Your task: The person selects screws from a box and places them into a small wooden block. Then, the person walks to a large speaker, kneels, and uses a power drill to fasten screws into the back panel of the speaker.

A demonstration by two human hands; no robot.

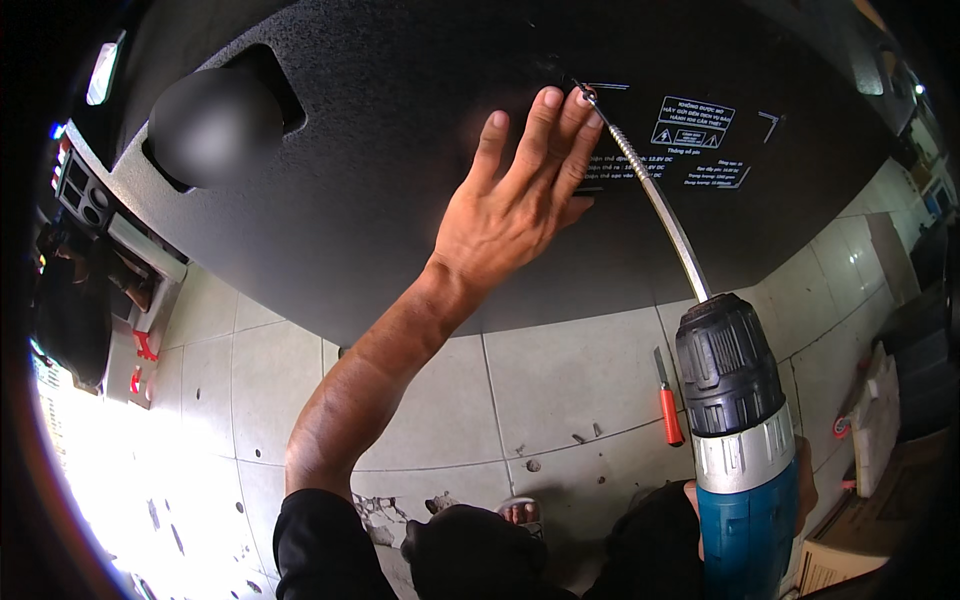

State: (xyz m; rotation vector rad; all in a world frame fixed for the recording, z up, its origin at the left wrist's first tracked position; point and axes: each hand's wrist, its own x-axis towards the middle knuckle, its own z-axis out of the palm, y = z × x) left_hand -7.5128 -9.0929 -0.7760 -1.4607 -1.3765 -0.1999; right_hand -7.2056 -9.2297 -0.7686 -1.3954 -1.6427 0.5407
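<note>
My left hand lies flat with spread fingers on a large black textured panel, its fingertips steadying a small screw at the tip of a long driver bit. The bit runs down to a blue and black cordless drill. My right hand grips the drill's handle at the lower right and is mostly hidden behind the drill body. White label markings sit on the panel just right of the screw.
A red-handled utility knife lies on the tiled floor under the panel edge. Small screws and debris dot the tiles. Cardboard boxes stand at the lower right. A grey device with sockets sits at the left.
</note>
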